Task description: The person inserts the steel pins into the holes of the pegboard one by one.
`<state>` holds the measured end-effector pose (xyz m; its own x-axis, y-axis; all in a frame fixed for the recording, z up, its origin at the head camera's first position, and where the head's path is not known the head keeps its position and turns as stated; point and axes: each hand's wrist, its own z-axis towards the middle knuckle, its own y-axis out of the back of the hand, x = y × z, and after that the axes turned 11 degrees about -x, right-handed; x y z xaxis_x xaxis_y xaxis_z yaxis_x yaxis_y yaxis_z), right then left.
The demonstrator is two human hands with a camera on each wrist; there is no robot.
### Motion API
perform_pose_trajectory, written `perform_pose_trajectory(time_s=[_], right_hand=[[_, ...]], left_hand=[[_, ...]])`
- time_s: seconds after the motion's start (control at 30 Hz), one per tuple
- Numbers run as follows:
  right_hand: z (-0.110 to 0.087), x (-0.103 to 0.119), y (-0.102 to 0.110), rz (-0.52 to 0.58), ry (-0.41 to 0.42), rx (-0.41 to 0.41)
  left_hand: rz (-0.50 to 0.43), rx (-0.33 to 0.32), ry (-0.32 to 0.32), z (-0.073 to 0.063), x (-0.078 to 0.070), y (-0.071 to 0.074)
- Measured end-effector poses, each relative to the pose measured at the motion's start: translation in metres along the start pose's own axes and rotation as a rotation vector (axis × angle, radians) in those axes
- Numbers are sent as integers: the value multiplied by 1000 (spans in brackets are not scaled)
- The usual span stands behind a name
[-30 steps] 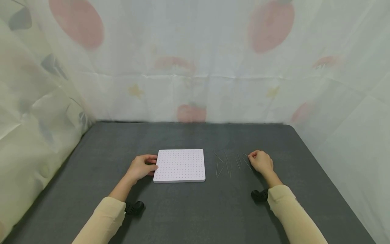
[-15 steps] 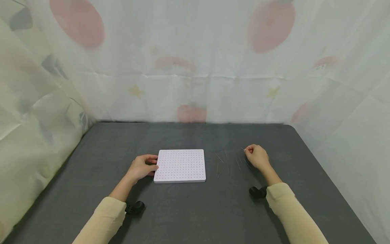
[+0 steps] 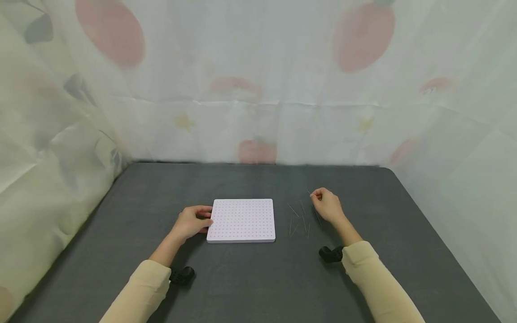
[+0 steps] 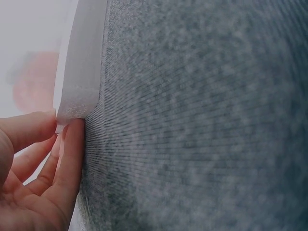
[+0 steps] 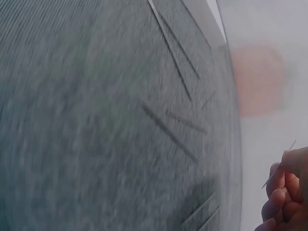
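A white pegboard [image 3: 242, 220] with rows of small holes lies flat left of the table's middle. My left hand [image 3: 190, 222] holds its left edge; in the left wrist view the thumb sits at the board's [image 4: 79, 72] top edge and the fingers against its side. Right of the board, above the table, my right hand [image 3: 328, 205] pinches a thin needle [image 5: 265, 185] between thumb and index finger, one pointed end sticking out. Beneath and left of that hand, several more thin needles [image 3: 304, 222] lie scattered on the table.
The dark grey table [image 3: 258, 282] ends at a pale printed curtain [image 3: 258, 121] at the back. Another cloth [image 3: 60, 152] hangs along the left side. Each wrist wears a black camera [image 3: 331, 254], close over the table.
My right hand has lifted a needle off the table and moved left with it, toward the pegboard. My left hand keeps its hold on the board; the head view has shifted slightly.
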<state>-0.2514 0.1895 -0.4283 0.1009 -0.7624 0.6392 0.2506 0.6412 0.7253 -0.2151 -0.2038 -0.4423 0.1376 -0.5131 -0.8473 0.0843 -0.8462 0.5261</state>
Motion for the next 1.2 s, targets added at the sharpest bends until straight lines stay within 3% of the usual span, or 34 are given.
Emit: perform_pose_trajectory(time_s=[0.43, 0.77, 1.2], right_hand=[[2, 31, -19, 104, 66, 17], [3, 52, -37, 137, 73, -12], [-3, 73, -59, 211, 55, 20]], left_hand=[[34, -9, -12, -1, -2, -1], [45, -11, -4, -2, -3, 0], [44, -12, -3, -3, -6, 0]])
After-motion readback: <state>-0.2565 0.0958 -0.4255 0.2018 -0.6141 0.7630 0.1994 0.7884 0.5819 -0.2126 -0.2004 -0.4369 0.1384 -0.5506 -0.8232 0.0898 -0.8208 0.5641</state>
